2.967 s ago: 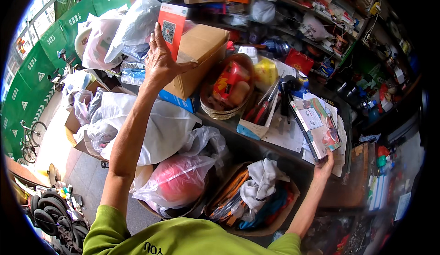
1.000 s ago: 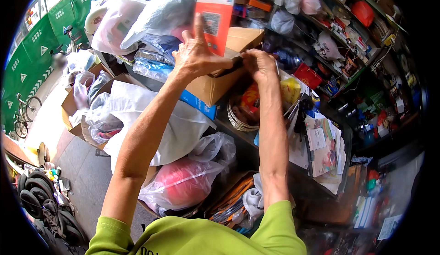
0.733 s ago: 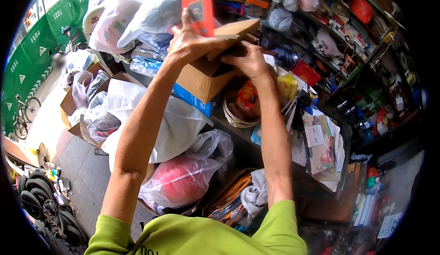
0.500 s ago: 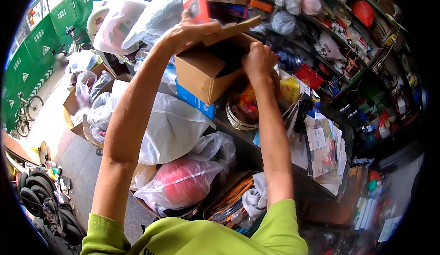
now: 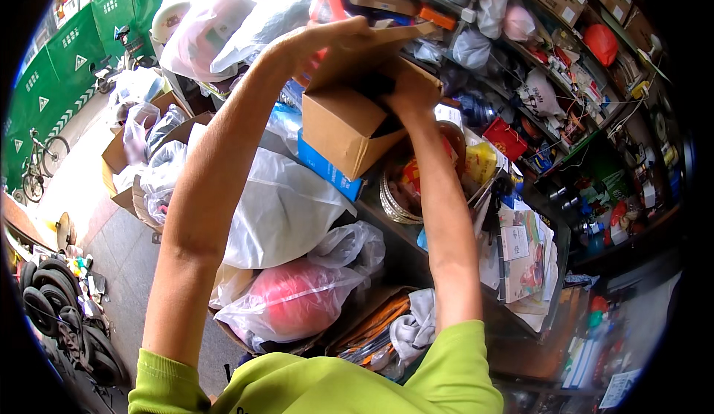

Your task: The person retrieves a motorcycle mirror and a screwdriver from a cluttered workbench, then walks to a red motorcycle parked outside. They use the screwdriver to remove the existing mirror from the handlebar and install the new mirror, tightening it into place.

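An open brown cardboard box (image 5: 343,133) sits tilted on a flat blue box (image 5: 327,167), its inside dark. My left hand (image 5: 331,38) is at the raised flap (image 5: 364,51) on the box's far left side, its fingers bent over the flap and partly hidden behind it. Over the right rim reaches my right hand (image 5: 413,92), with its fingers down in the opening and out of sight. Just right of the box, below my right hand, stands a round basket (image 5: 398,204) with red and yellow packets in it.
White plastic bags (image 5: 279,209) and a clear bag with something pink (image 5: 309,299) lie nearer me. Papers and a booklet (image 5: 523,254) cover the table at right. Crowded shelves (image 5: 550,79) rise behind. Tyres (image 5: 56,295) lie on the floor at left.
My right hand has gone from the box's right rim into its opening. My left hand has shifted right along the flap, which now stands more upright. The view has shifted slightly.
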Available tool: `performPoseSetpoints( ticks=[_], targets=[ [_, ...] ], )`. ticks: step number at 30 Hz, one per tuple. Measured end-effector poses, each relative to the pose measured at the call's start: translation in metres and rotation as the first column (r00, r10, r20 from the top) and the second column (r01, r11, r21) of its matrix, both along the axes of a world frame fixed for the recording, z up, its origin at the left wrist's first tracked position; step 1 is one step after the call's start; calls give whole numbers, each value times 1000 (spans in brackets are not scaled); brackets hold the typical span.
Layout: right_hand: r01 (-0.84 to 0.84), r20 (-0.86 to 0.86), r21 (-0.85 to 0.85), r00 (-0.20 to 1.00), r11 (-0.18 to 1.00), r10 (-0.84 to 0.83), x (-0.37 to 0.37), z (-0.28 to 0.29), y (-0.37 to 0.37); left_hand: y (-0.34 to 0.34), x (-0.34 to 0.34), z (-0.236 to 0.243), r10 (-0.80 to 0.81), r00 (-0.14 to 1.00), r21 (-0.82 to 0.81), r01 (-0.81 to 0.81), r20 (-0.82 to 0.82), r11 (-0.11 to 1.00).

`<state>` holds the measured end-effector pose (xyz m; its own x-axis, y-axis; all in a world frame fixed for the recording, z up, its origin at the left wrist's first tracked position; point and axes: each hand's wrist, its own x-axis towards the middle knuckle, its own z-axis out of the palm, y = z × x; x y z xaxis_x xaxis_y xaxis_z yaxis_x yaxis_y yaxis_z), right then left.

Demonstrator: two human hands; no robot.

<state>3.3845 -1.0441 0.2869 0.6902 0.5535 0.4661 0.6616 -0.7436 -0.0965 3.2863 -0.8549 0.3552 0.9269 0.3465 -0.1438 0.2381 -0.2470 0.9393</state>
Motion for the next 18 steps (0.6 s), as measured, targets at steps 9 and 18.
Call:
performPoseSetpoints(
  ticks=[9, 18],
  targets=[
    [48, -147, -129, 987, 991, -67, 8, -10, 21, -18, -18, 10, -28, 999, 120, 25, 25, 992],
    [105, -390, 859, 768, 501, 508, -25, 40, -102, -34, -8, -13, 56, 978, 302, -116, 201, 946]
  ],
)
